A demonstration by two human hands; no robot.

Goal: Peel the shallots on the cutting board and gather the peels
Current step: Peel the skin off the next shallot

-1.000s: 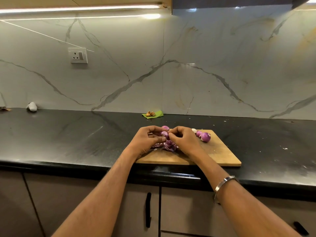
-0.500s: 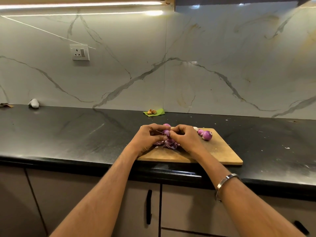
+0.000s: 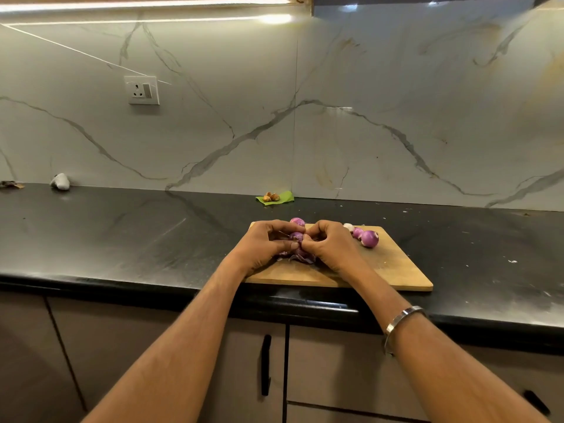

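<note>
Midway, by the look of it: the left hand (image 3: 268,242) and right hand (image 3: 331,244) both pinch one shallot (image 3: 296,237) over the cutting board (image 3: 393,270) at frame centre, peeling it. Loose peels (image 3: 300,258) lie beneath, ungathered, while peeled shallots (image 3: 367,238) sit right of the hands and another (image 3: 297,221) lies just behind.

Held shallot (image 3: 296,237): small, purple, pinched between the fingertips of both hands above the board.
Peels (image 3: 297,257): purple heap, lying on the board just beneath the fingers.
Peeled shallots (image 3: 367,238): glossy purple, set right of the right-hand fingers.
Far shallot (image 3: 297,221): seen just beyond the fingertips.
Cutting board (image 3: 393,270): wooden, flat.
</note>
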